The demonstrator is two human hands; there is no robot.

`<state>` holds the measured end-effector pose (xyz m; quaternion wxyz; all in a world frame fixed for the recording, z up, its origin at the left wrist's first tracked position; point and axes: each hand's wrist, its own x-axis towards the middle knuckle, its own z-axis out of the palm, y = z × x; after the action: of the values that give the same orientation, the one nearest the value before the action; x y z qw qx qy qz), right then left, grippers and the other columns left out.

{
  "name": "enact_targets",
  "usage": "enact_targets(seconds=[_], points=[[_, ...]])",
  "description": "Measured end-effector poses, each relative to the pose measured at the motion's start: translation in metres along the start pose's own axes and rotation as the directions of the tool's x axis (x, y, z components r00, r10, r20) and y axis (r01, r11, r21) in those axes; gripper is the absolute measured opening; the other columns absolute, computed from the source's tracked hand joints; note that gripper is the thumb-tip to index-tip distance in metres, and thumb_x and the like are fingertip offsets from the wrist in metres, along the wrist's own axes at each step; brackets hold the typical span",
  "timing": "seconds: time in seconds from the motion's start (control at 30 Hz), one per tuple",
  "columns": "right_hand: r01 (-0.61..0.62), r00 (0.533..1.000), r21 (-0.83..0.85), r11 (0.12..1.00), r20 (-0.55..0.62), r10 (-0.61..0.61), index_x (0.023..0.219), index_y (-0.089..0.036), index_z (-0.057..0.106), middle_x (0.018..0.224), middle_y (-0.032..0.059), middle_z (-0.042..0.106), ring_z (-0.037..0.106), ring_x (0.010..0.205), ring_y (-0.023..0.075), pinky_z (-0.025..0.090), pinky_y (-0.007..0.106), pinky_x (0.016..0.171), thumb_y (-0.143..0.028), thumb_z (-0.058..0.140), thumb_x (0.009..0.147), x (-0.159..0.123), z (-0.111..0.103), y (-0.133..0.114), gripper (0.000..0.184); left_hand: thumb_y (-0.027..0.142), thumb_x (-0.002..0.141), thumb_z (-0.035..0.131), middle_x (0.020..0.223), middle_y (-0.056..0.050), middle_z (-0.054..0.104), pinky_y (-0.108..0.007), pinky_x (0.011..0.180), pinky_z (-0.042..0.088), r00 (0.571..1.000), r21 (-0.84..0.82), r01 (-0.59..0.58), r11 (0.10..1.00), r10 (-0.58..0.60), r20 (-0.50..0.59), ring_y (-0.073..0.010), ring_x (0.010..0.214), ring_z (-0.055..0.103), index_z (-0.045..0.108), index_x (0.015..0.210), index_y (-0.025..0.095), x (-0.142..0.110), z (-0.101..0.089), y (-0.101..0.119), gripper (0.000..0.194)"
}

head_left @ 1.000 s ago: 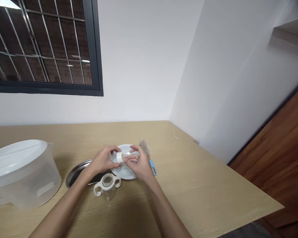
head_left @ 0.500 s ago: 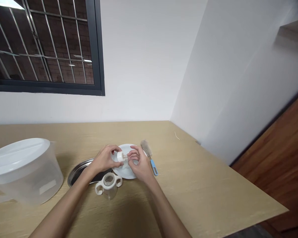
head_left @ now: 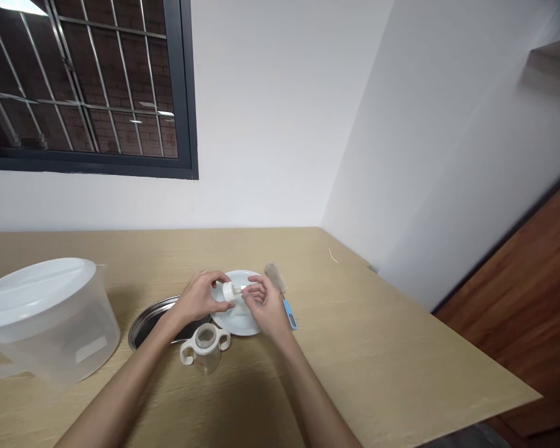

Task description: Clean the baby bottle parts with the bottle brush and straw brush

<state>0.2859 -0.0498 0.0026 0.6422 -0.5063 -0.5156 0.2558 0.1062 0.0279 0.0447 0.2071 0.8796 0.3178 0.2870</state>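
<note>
table [head_left: 378, 348]: bears everything listed here. lidded tub [head_left: 51, 323]: large, translucent, at far left. steel tray [head_left: 137, 326]: partly behind the left forearm. white plate [head_left: 238, 323]: below both hands. two-handled bottle [head_left: 208, 361]: upright, mouth up and uncovered, near the plate's lower left edge. brush [head_left: 288, 311]: just right of the plate, blue handle toward the viewer.

left hand [head_left: 196, 298]: thumb and forefinger closed around the white cap [head_left: 228, 291], held over the plate. right hand [head_left: 268, 311]: fingers narrow, at the clear tip [head_left: 238, 290]; pinch or mere contact, cannot tell.

progress: cap off and apart from bottle; handling of its tip looks mid-course, the two parts unjoined. cap's long axis roughly level, left to right, tip pointing toward the right hand.
</note>
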Motion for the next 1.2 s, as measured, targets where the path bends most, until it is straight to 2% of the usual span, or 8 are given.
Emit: enact_targets(seconds=[0.13,0.27,0.37,0.47,0.63,0.93,1.1,1.2], points=[[0.004,1.0,0.05,0.999,0.009,-0.004,0.103,-0.019,0.053,0.08,0.0027,0.067,0.067,0.075,0.0172,0.054,0.031,0.07,-0.026,0.066,0.077,-0.004,0.006,-0.003,0.03,0.039,0.062,0.078,0.097,-0.005,0.068,-0.034,0.084,0.044,1.0,0.008,0.005,1.0,-0.005,0.012,-0.0245,0.092,0.059,0.068,0.099,0.022,-0.001,0.001,0.004,0.041],[0.05,0.998,-0.051,0.997,0.031,-0.048,0.104,-0.02,0.055,0.081,0.0028,0.069,0.068,0.078,0.0183,0.055,0.033,0.075,-0.027,0.064,0.08,-0.007,0.009,-0.002,0.026,0.037,0.063,0.077,0.095,-0.005,0.069,-0.037,0.087,0.043,0.999,0.052,-0.027,0.998,0.026,0.026,-0.0263,0.095,0.059,0.069,0.1,0.023,-0.001,0.003,0.008,0.04],[0.05,0.998,-0.077,0.996,-0.024,-0.052,0.103,-0.019,0.056,0.083,0.0042,0.068,0.068,0.079,0.0188,0.055,0.033,0.074,-0.027,0.064,0.08,-0.006,0.008,0.002,0.026,0.035,0.063,0.077,0.098,-0.005,0.069,-0.037,0.088,0.043,0.999,0.065,-0.033,0.997,0.032,0.022,-0.0252,0.092,0.059,0.067,0.102,0.023,0.0,0.005,0.005,0.042],[-0.01,0.999,0.03,0.999,-0.042,0.011,0.101,-0.018,0.056,0.083,0.0051,0.07,0.069,0.082,0.0197,0.055,0.033,0.076,-0.027,0.065,0.077,-0.004,0.005,-0.001,0.028,0.037,0.063,0.078,0.1,-0.005,0.068,-0.036,0.085,0.045,1.0,0.06,-0.002,0.998,0.001,0.015,-0.0242,0.09,0.059,0.066,0.104,0.022,0.0,0.007,-0.002,0.046],[-0.116,0.991,0.265,0.957,0.096,0.093,0.106,-0.019,0.054,0.085,0.0047,0.075,0.071,0.081,0.0201,0.055,0.036,0.082,-0.023,0.061,0.075,-0.006,0.001,-0.021,0.032,0.041,0.065,0.076,0.101,-0.006,0.067,-0.035,0.084,0.046,1.0,0.029,0.006,1.0,-0.006,0.008,-0.0238,0.091,0.059,0.065,0.104,0.022,0.0,0.005,-0.007,0.044],[-0.15,0.984,0.345,0.927,0.148,0.104,0.107,-0.018,0.055,0.088,0.007,0.076,0.072,0.079,0.0207,0.055,0.036,0.081,-0.024,0.059,0.079,-0.009,0.002,-0.032,0.029,0.035,0.066,0.074,0.097,-0.004,0.068,-0.033,0.083,0.045,1.0,0.016,-0.01,1.0,0.01,-0.007,-0.0218,0.087,0.059,0.066,0.1,0.022,0.001,-0.001,-0.008,0.037],[-0.156,0.983,0.396,0.905,0.149,0.104,0.106,-0.018,0.057,0.077,0.0064,0.076,0.071,0.07,0.0202,0.055,0.034,0.072,-0.037,0.062,0.084,-0.009,0.003,-0.031,0.03,0.034,0.067,0.074,0.098,-0.004,0.068,-0.033,0.082,0.044,1.0,0.018,-0.006,1.0,0.007,-0.01,-0.0223,0.089,0.059,0.066,0.1,0.022,0.002,-0.001,-0.01,0.036],[-0.177,0.98,0.469,0.866,0.167,0.11,0.106,-0.018,0.058,0.079,0.008,0.076,0.072,0.072,0.0214,0.054,0.034,0.073,-0.043,0.06,0.087,-0.009,0.002,-0.031,0.032,0.036,0.067,0.074,0.098,-0.004,0.068,-0.033,0.082,0.044,1.0,0.012,-0.012,1.0,0.013,-0.008,-0.0221,0.088,0.059,0.065,0.099,0.021,0.002,-0.001,-0.009,0.036]])
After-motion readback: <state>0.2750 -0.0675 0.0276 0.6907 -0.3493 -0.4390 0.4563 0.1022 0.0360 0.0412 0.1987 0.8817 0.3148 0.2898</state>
